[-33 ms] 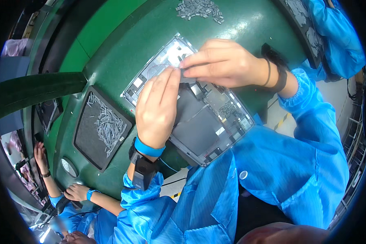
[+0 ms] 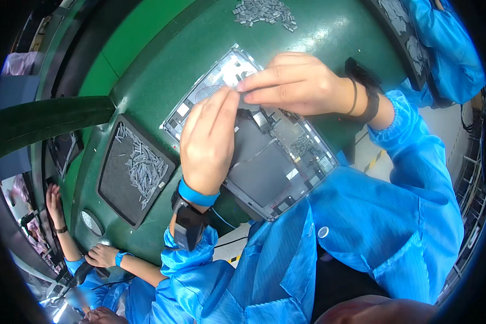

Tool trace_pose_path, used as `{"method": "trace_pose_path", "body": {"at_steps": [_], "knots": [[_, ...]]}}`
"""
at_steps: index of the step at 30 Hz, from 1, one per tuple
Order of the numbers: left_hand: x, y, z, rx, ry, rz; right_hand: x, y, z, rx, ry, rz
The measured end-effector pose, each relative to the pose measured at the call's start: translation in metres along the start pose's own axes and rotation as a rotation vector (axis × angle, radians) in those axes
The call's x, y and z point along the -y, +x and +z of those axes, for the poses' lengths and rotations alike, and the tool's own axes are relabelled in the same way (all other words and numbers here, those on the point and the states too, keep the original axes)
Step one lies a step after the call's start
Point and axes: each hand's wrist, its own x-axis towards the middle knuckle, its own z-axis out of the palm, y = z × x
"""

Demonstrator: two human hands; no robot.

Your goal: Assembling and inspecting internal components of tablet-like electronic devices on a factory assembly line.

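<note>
Because the opened tablet-like device (image 2: 256,173) lies close before the person on the tabletop (image 2: 194,43), the left hand (image 2: 208,143) and right hand (image 2: 299,83) presumably reach its far half comfortably. Whether either grip pinches anything, I cannot tell.

The device chassis (image 2: 260,181) is lying on the workbench (image 2: 167,70), directly before the person. The left hand (image 2: 208,143) is resting over its left side, the right hand (image 2: 294,81) over its far right edge, their fingertips nearly meeting. To the left, a shallow tray (image 2: 112,181) is sitting on the workbench, holding strips (image 2: 143,167) mostly along its right half. Beyond the chassis, a pile of small pieces (image 2: 262,12) is lying. Nearer the left corner, an oval dish (image 2: 92,222) is sitting beside a co-worker's hand (image 2: 102,255).
</note>
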Motion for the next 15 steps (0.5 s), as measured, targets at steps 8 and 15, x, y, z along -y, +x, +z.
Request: {"method": "trace_pose_path", "body": {"at_steps": [8, 15], "knots": [[0.023, 0.029, 0.017, -0.153, -0.067, -0.267, -0.007, 0.006, -0.007, 0.036, -0.558, -0.107], [0.031, 0.028, 0.028, -0.055, -0.201, -0.483, -0.007, -0.001, 0.008, 0.182, -0.608, -0.037]]}}
